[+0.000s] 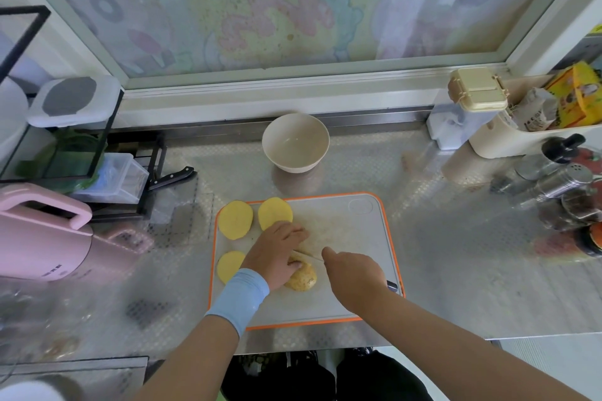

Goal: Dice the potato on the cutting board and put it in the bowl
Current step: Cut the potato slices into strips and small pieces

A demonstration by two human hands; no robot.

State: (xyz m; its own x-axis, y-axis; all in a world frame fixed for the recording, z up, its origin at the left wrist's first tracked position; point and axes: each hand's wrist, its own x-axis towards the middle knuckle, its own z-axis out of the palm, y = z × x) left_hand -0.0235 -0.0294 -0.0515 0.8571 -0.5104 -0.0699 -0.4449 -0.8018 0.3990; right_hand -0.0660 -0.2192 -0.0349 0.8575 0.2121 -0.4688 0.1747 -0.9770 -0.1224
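A grey cutting board [355,238] with an orange rim lies on the steel counter. Three yellow potato slices lie flat along its left side: one [235,220], one [274,212] and one [230,265], partly behind my wrist. My left hand [277,252] presses down on the remaining potato piece [302,277], whose skin shows below my fingers. My right hand [353,273] grips a knife [309,256]; its thin blade runs across the potato piece right beside my left fingers. A cream bowl [295,142] stands behind the board with nothing in it.
A black-handled knife [172,176] lies left of the bowl by a black rack. A pink appliance [42,238] sits at the left. Spice shakers [560,179] and jars crowd the right side, with a white container [469,114] behind.
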